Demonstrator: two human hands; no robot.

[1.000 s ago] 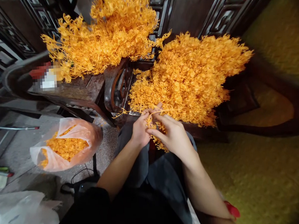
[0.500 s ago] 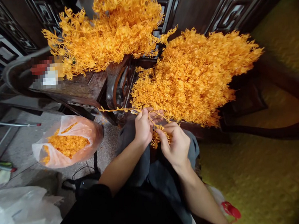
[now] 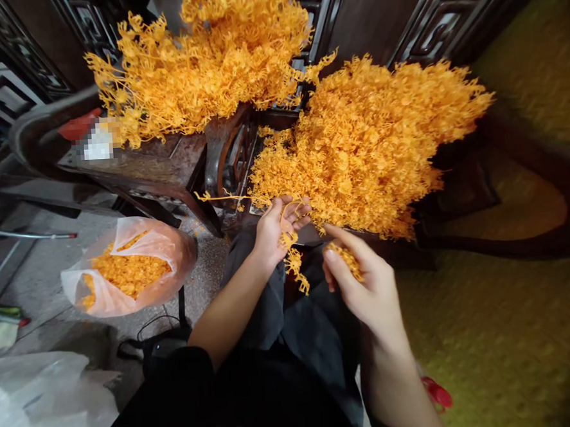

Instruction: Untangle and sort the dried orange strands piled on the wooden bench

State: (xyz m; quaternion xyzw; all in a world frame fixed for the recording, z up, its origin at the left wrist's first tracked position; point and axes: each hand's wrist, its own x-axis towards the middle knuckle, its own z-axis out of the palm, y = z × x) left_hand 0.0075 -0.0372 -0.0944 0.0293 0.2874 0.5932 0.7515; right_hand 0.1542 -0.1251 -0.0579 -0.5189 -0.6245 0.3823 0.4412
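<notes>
While left hand (image 3: pixel 269 236) loosely grips orange strand (image 3: pixel 294 260), right hand (image 3: pixel 370 278) curls around orange clump (image 3: pixel 350 261), index extended.

Dark wooden seats (image 3: pixel 142 167) hold two heaps of orange sprigs (image 3: pixel 358 151); a plastic bag (image 3: pixel 178 246) rests on grey floor (image 3: pixel 32 264).

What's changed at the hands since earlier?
The right hand moved right, away from the left hand, apparently releasing the thin orange stem but holding a small orange clump. The left opened, keeping the stem. The right-hand orange heap and translucent pink plastic bag stayed put.
</notes>
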